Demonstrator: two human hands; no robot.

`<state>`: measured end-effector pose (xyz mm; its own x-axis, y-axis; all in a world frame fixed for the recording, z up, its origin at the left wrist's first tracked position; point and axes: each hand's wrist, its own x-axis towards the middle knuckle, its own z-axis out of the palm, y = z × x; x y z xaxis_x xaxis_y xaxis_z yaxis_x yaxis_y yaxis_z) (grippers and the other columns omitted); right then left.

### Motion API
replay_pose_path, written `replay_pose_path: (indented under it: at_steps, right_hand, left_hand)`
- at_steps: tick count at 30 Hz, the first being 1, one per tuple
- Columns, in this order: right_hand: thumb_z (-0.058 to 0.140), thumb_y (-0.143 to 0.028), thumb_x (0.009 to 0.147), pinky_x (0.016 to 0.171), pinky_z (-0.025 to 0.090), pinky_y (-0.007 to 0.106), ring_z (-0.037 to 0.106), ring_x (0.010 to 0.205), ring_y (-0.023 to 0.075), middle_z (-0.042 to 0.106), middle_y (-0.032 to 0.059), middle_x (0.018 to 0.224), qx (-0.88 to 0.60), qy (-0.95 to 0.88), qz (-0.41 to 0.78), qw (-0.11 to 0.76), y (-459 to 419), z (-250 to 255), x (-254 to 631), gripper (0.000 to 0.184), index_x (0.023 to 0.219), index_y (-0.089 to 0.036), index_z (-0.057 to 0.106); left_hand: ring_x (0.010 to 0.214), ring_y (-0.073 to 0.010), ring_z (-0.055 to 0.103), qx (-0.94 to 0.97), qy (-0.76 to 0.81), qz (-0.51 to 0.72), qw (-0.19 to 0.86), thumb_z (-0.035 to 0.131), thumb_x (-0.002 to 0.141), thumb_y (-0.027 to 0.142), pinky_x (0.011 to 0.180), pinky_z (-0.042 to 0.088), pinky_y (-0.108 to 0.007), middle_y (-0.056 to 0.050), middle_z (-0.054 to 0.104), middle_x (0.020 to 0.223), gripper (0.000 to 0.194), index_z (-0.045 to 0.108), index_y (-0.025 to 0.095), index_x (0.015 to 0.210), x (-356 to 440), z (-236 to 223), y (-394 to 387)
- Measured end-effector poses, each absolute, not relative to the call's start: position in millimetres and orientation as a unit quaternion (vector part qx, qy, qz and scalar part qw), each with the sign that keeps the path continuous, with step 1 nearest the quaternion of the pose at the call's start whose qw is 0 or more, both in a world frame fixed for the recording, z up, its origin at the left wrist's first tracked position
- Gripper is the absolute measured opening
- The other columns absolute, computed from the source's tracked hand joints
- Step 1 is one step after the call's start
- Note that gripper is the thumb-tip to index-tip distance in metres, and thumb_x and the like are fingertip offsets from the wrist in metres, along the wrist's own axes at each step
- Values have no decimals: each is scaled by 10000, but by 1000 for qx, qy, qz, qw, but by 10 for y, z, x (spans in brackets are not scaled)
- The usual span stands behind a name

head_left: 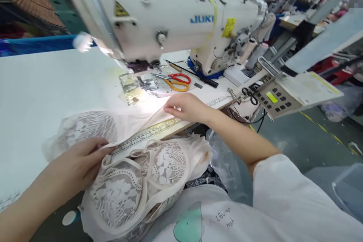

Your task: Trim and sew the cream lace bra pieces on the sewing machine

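Note:
A pale lace bra [93, 126] lies spread on the white sewing table, one cup to the left and its side band stretching right. The fingers of my left hand [81, 162] are closed on the bra's near edge, below the cup. Toward the sewing machine [167, 15], my right hand [185, 107] pinches the far end of the band between thumb and fingers. A printed ruler strip [150, 132] runs along the table's front edge under the band. More cream lace bras [119, 196] rest on my lap, just below both hands.
Red-and-orange handled scissors [177, 82] and a black-handled screwdriver [208, 81] lie beside the machine bed. A control panel [272, 100] juts out at the right on an arm, with black scissors [249, 95] hanging near it. Thread cones [256, 56] stand behind.

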<state>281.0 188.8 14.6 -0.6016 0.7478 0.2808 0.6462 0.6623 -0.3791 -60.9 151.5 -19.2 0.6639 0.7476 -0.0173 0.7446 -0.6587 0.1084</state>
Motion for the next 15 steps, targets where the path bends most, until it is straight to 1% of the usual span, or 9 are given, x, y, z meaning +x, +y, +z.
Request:
replay_pose_path:
  at_steps: [3, 5, 6, 9, 11, 13, 15]
  right_hand:
    - [545, -184, 881, 717, 464, 278, 646, 828, 177, 714, 56, 872, -308, -924, 138, 177, 1738, 37, 2476, 127, 839, -171, 664]
    - [558, -177, 871, 773, 492, 300, 650, 906, 191, 712, 84, 964, -268, -938, 121, 182, 1686, -32, 2234, 107, 892, -171, 663]
    - [567, -188, 868, 805, 500, 317, 647, 942, 201, 707, 101, 1000, -254, -943, 110, 186, 1675, -53, 2114, 114, 929, -165, 661]
    - [603, -217, 852, 875, 501, 371, 631, 1011, 238, 682, 143, 1079, -247, -950, 75, 177, 1673, -51, 1781, 239, 1073, -132, 634]
    - [614, -167, 833, 858, 508, 387, 629, 1007, 260, 672, 152, 1092, -274, -950, 46, 143, 1663, -20, 1608, 308, 1138, -123, 614]
    - [603, -105, 817, 818, 519, 390, 633, 982, 275, 669, 156, 1082, -305, -947, 28, 98, 1630, 12, 1506, 309, 1124, -124, 629]
    - [620, -120, 808, 819, 521, 390, 635, 980, 279, 665, 156, 1091, -310, -948, 39, 69, 1591, 33, 1500, 285, 1091, -127, 648]
  left_hand:
    - [886, -192, 600, 862, 475, 81, 154, 294, 897, 393, 745, 485, -295, -54, 644, 1051, 429, 666, 264, 1067, -466, -5, 1452]
    - [833, -195, 605, 830, 502, 132, 204, 337, 865, 462, 709, 487, -286, -52, 671, 938, 442, 676, 237, 1038, -415, 114, 1440]
    - [844, -206, 611, 815, 515, 163, 210, 364, 834, 485, 725, 493, -294, -54, 683, 917, 446, 684, 231, 1014, -408, 174, 1443]
    - [914, -228, 627, 758, 564, 248, 215, 430, 750, 512, 796, 504, -313, -49, 711, 964, 424, 702, 244, 936, -437, 375, 1457]
    - [925, -228, 629, 705, 607, 293, 220, 477, 693, 522, 804, 513, -308, -34, 718, 996, 404, 709, 249, 882, -476, 531, 1447]
    - [823, -204, 628, 657, 646, 322, 218, 503, 651, 519, 714, 536, -302, -28, 713, 1012, 425, 711, 231, 885, -523, 680, 1413]
    - [651, -152, 578, 618, 679, 332, 218, 512, 653, 513, 547, 517, -273, -20, 704, 903, 481, 699, 208, 975, -579, 785, 1363]
